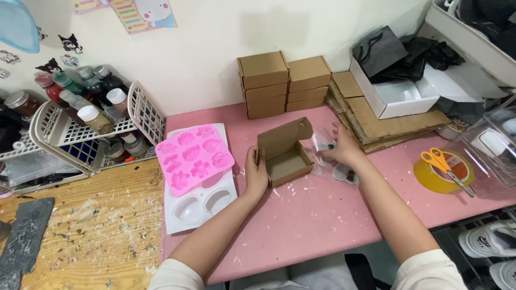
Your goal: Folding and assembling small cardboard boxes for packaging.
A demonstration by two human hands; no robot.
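While left hand (256, 173) grips the open box's (284, 153) edge, right hand (344, 149) fingers pinch a clear bag (324, 145).

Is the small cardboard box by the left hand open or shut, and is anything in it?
Open and seemingly empty: the small cardboard box has its lid flap standing up, its visible floor is bare, and the left hand grips its side.

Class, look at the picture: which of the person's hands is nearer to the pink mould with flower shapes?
Left. The left hand grips the side of the small open cardboard box, just right of the pink mould. The right hand lies beyond the box, on a clear plastic bag.
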